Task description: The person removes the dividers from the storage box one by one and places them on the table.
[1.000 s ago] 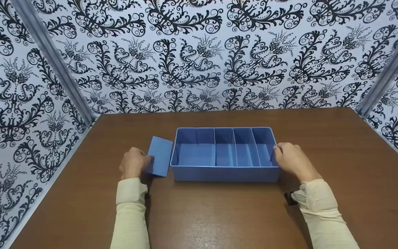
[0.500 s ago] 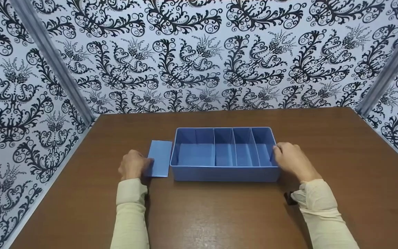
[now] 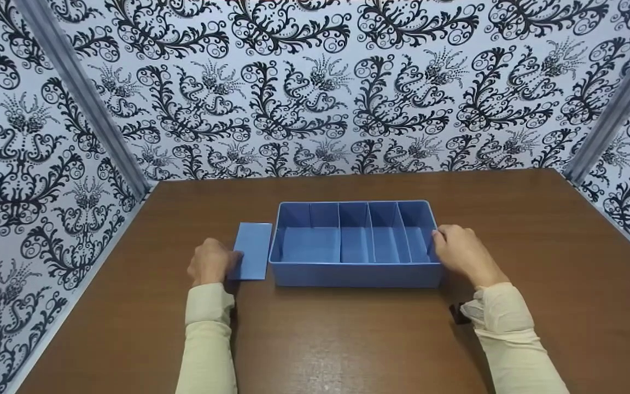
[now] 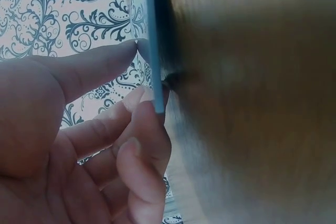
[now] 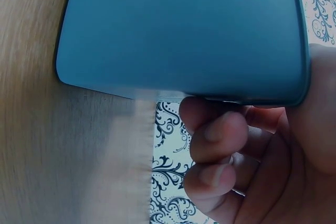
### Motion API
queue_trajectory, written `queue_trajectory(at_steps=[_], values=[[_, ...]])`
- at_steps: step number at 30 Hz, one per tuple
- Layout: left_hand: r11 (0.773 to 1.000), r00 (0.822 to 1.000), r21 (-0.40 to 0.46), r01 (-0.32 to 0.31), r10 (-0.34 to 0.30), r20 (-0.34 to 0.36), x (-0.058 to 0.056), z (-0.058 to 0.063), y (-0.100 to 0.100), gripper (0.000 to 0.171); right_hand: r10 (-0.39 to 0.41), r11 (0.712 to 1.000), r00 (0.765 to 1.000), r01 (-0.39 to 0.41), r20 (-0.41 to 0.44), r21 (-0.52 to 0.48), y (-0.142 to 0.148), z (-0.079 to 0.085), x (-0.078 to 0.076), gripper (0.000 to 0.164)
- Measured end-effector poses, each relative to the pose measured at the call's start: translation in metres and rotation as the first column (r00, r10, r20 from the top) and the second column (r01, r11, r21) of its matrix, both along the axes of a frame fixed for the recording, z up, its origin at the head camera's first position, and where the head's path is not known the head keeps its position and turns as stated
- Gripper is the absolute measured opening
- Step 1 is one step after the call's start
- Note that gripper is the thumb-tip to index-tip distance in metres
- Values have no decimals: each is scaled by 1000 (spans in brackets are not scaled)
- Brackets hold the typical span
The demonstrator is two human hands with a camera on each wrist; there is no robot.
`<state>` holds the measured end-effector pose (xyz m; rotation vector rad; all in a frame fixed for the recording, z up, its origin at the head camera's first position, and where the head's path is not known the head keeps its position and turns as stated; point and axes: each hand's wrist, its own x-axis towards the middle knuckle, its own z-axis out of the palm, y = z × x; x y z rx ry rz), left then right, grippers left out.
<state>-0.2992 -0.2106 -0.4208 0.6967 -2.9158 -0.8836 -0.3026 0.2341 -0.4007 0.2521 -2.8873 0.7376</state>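
A blue divided box (image 3: pixel 357 276) sits at the middle of the table, with upright partitions making one wide compartment and several narrow ones. Left of it, a flat blue rectangular panel (image 3: pixel 254 249) lies level, close to the tabletop. My left hand (image 3: pixel 211 261) pinches the panel's left edge; the left wrist view has the thumb on its upper face and fingertips at its underside (image 4: pixel 154 56). At the box's right end, my right hand (image 3: pixel 465 254) grips the wall. Curled fingers (image 5: pixel 218 135) show beside that wall in the right wrist view; the thumb's tip is hidden there.
The brown wooden table (image 3: pixel 342 339) extends around the box and both forearms. Behind it and at both sides stand walls with black-and-white scroll patterns (image 3: pixel 320 87). A small black object (image 3: pixel 460 314) sits at the right wrist.
The panel, tilted and turned a second ago, has been lowered to lie flat and square beside the box. My right hand and the box have stayed put.
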Motion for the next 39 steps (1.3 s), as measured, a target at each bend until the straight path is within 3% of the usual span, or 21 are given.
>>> queue_trajectory(at_steps=[16,39], values=[[1000,1000,-18,-3,3,-1,1,-1,1,36,-1,1000,1000,1,8,-5,1,-2,1,26],[1000,1000,-9,-1,1,-8,2,3,0,29,13,1000,1000,-13,1,6,1,-1,-1,26]])
